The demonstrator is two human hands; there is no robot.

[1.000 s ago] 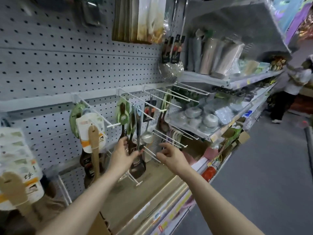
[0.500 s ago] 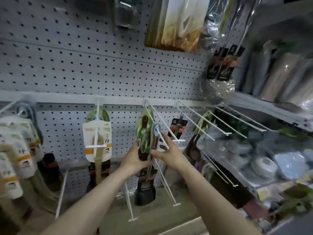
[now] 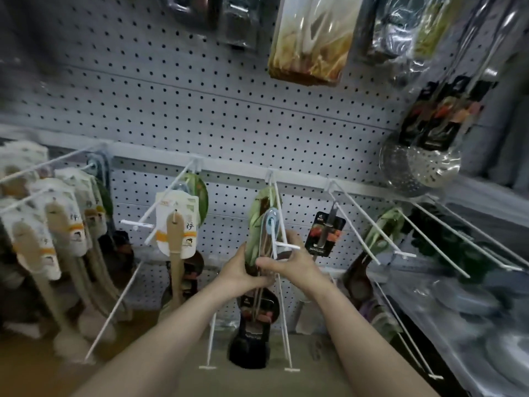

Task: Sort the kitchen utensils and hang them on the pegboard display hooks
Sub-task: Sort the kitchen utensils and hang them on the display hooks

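Both my hands meet at the middle white hook (image 3: 279,224) of the grey pegboard (image 3: 200,110). My left hand (image 3: 243,270) grips the handles of a bunch of hanging utensils (image 3: 259,242) with green card labels. One of them has a light-blue hanging loop (image 3: 270,222) threaded on the hook. My right hand (image 3: 292,262) pinches the same handles from the right, just under the hook's front tip. A dark spatula head (image 3: 252,336) hangs below my hands.
Wooden spatulas with white cards (image 3: 176,224) hang on the hook to the left, more of them (image 3: 43,222) at far left. A steel skimmer (image 3: 420,164) hangs upper right. Bare hooks (image 3: 369,230) jut out on the right, above a shelf of wrapped dishes (image 3: 472,310).
The view has swung left onto the pegboard and moved closer. Both hands rose from lower down to the middle hook and closed on the hanging utensils.
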